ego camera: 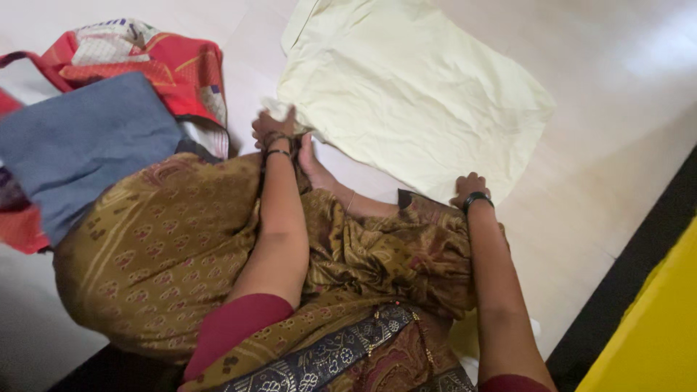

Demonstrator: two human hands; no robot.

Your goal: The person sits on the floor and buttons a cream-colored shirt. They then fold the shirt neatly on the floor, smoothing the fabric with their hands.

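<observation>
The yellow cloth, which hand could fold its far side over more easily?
Probably the right hand: it grips the pale yellow cloth at its near edge, beside the wide part. The left hand pinches only one corner.

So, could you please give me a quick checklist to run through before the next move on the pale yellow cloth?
1. Left hand grips the near left corner of the pale yellow cloth: ok.
2. Right hand grips the near right edge: ok.
3. Cloth lies flat on the floor: not ok, it shows creases and its far left edge is turned over.
4. Whole cloth is in view: not ok, its far end runs out of frame.
5. Pile of folded fabrics sits apart from the cloth: ok.
6. Foot is off the cloth: cannot tell.
</observation>
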